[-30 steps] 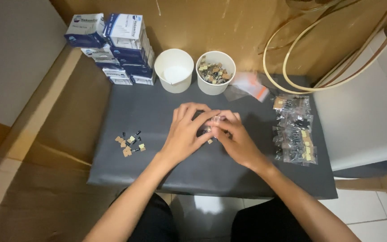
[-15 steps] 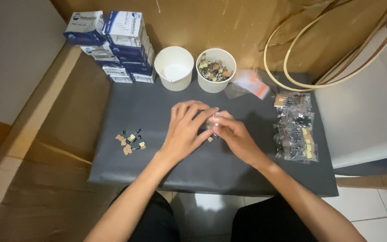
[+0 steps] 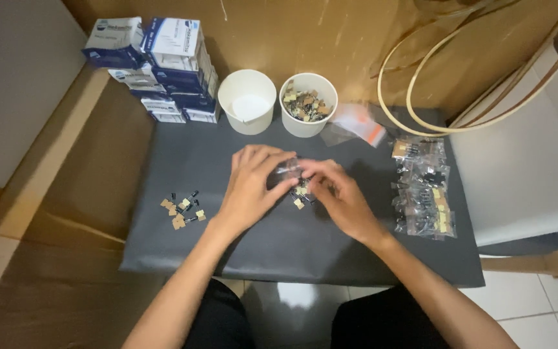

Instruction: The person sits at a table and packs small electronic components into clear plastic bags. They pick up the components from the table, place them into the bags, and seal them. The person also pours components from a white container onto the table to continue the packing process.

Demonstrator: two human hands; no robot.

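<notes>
Both hands meet at the middle of the dark grey mat (image 3: 182, 245). Left hand (image 3: 253, 184) and right hand (image 3: 334, 194) pinch a small clear plastic bag (image 3: 287, 170) between their fingertips; thin, see-through, crumpled, contents too small to tell. Just below it, at 6 o'clock, a few small tan-and-black parts (image 3: 299, 196) lie loose on the mat. At 9 o'clock, well apart, a small pile of like parts (image 3: 182, 208). At 12 o'clock, two white paper cups: one empty cup (image 3: 247, 101), one cup of parts (image 3: 307, 103). At 3 o'clock, a heap of filled clear bags (image 3: 424, 187). At 11 o'clock, stacked blue-and-white boxes (image 3: 156, 68).
</notes>
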